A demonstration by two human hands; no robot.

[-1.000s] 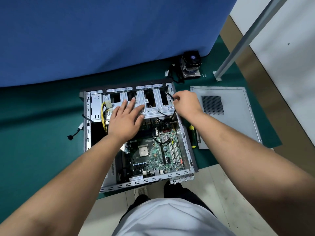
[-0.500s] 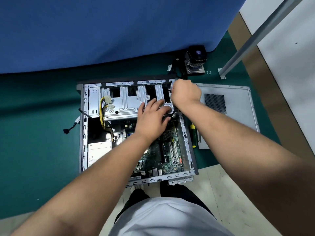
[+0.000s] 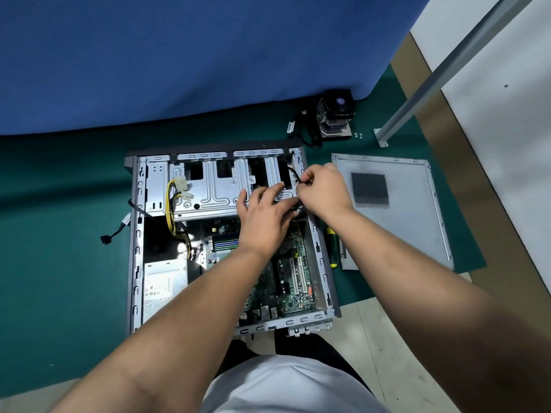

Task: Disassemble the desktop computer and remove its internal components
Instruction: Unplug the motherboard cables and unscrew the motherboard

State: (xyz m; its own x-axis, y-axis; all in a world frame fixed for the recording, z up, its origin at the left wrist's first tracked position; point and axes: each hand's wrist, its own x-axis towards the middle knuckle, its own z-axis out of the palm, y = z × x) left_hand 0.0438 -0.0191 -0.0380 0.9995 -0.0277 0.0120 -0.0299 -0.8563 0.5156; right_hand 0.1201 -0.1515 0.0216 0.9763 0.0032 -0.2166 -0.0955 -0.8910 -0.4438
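Note:
The open desktop case (image 3: 135, 234) lies flat on a green mat, its green motherboard (image 3: 293, 281) exposed. A silver drive cage (image 3: 208, 195) spans the case's far end, with yellow power cables (image 3: 170, 210) at its left. The power supply (image 3: 164, 287) sits at the near left. My right hand (image 3: 323, 189) pinches a black cable (image 3: 293, 174) at the case's far right corner. Just beside it, my left hand (image 3: 264, 216) rests with spread fingers on the right end of the drive cage, touching the same cable bundle.
The removed side panel (image 3: 396, 210) lies right of the case. A green-yellow screwdriver (image 3: 332, 245) sits between them. A CPU cooler with fan (image 3: 335, 114) and small screws (image 3: 357, 135) rest by the blue curtain. A metal leg (image 3: 417, 99) stands at the right.
My left hand slid from the middle of the drive cage rightward to meet my right hand. My right hand stayed at the far right corner, working the black cable.

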